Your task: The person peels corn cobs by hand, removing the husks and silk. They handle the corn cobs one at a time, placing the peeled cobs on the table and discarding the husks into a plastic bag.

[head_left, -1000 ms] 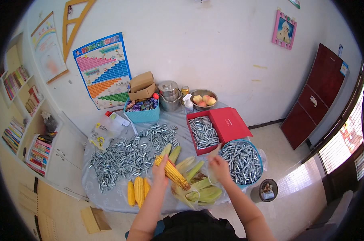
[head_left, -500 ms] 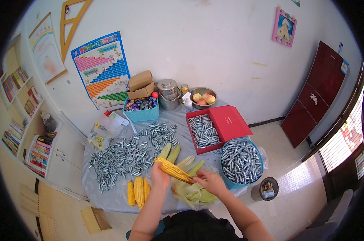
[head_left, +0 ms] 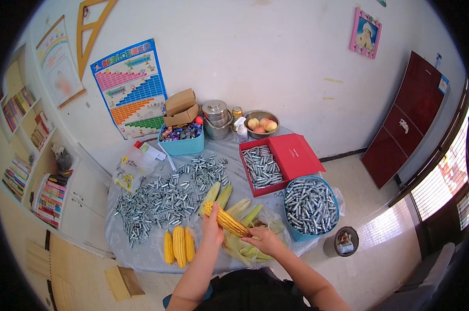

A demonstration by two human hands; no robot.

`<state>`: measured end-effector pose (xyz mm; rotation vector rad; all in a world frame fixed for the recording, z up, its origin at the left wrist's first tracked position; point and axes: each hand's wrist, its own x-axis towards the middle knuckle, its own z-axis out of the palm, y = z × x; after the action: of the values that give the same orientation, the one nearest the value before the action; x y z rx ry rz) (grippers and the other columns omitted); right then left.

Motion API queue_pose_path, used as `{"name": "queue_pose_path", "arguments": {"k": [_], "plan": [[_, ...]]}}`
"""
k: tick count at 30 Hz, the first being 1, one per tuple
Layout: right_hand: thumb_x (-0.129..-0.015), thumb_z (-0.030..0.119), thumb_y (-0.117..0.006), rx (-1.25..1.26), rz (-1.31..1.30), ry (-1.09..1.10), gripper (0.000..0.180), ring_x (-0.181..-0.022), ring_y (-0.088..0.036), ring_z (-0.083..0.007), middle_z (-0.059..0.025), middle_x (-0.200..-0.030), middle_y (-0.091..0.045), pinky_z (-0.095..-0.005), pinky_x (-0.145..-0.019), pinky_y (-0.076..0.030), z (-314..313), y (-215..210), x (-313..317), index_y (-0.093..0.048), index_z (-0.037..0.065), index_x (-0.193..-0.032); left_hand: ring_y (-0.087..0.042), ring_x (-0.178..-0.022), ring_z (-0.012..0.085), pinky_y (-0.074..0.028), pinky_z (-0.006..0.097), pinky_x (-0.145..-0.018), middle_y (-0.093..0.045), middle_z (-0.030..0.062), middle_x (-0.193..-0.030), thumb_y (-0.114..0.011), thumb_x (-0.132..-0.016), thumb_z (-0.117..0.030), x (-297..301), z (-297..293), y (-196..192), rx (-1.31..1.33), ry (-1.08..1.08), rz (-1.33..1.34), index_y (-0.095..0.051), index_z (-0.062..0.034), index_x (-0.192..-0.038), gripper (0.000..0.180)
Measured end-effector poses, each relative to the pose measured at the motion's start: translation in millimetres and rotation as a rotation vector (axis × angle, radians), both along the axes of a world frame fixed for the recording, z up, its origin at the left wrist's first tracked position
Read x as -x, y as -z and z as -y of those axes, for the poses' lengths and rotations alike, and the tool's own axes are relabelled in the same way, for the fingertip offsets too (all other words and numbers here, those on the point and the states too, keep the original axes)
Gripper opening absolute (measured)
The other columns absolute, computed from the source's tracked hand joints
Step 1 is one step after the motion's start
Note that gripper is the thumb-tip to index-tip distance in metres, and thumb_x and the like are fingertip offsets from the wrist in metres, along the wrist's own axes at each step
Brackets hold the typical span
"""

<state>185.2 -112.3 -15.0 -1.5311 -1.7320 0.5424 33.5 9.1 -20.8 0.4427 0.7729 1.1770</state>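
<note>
A yellow corn cob [head_left: 228, 221] with its husk off lies slantwise over the table's near side, gripped around its upper end by my left hand [head_left: 211, 228]. At the cob's lower right end, the fingers of my right hand [head_left: 266, 241] are closed on the tip. Pale green husks [head_left: 239, 248] lie in a clear plastic bag beneath both hands. Beyond the held cob, two ears still in green husk [head_left: 224, 197] rest on the cloth. Three bare corn cobs [head_left: 179, 245] stand side by side in a row, left of my left forearm.
Loose metal cylinders [head_left: 164, 199] spread over the table's left half. More fill a red box [head_left: 284, 182] and a blue basket [head_left: 337, 207] at right. Behind stand a turquoise basket [head_left: 181, 147], a steel pot [head_left: 217, 129] and a fruit bowl [head_left: 276, 130]. A waste bin [head_left: 328, 250] is on the floor.
The held cob has shifted slightly right and is tilted more steeply. My left hand moved a little right with it, while my right hand came down and left at its lower end.
</note>
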Motion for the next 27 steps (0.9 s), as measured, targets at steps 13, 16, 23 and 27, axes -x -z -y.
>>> {"name": "queue_pose_path", "arguments": {"k": [13, 16, 23, 27], "plan": [[-0.086, 0.032, -0.053, -0.181, 0.466, -0.152, 0.033, -0.069, -0.056, -0.0258, -0.0088, -0.067, -0.055, -0.0343, -0.061, -0.046, -6.3, -8.8, -3.2, -0.058, 0.004, -0.068, -0.057, -0.087, 0.022, -0.05, 0.039, -0.077, -0.053, 0.0078, -0.099, -0.055, -0.09, -0.024, -2.4, 7.0, 1.7, 0.007, 0.062, 0.083, -0.042, -0.0019, -0.113, 0.034], [-0.086, 0.033, -0.053, -0.247, 0.533, -0.217, 0.032, -0.068, -0.055, -0.0234, -0.0065, -0.066, -0.055, -0.0335, -0.06, -0.045, -11.6, -14.7, -6.7, -0.058, 0.006, -0.069, -0.057, -0.085, 0.0223, -0.05, 0.038, -0.076, -0.054, 0.0078, -0.098, -0.055, -0.09, -0.024, -2.9, 7.6, 0.9, 0.025, 0.057, 0.062, -0.042, -0.0015, -0.113, 0.035], [-0.086, 0.029, -0.053, -0.129, 0.431, -0.326, 0.029, -0.065, -0.054, -0.028, -0.0089, -0.066, -0.054, -0.0375, -0.059, -0.045, -11.4, -20.9, -7.7, -0.055, 0.007, -0.067, -0.059, -0.079, 0.0228, -0.05, 0.036, -0.072, -0.056, 0.0091, -0.092, -0.054, -0.09, -0.027, -1.8, 7.5, 3.6, 0.05, 0.173, 0.05, -0.044, -0.0021, -0.112, 0.035], [-0.087, 0.027, -0.051, -0.109, 0.338, -0.257, 0.029, -0.063, -0.055, -0.0299, -0.01, -0.064, -0.054, -0.0395, -0.058, -0.044, -11.3, -19.9, -4.8, -0.055, 0.006, -0.067, -0.059, -0.078, 0.0226, -0.05, 0.035, -0.07, -0.057, 0.0091, -0.092, -0.054, -0.091, -0.028, -2.2, 9.3, -3.5, 0.064, 0.167, 0.039, -0.045, -0.0027, -0.111, 0.034]]}}
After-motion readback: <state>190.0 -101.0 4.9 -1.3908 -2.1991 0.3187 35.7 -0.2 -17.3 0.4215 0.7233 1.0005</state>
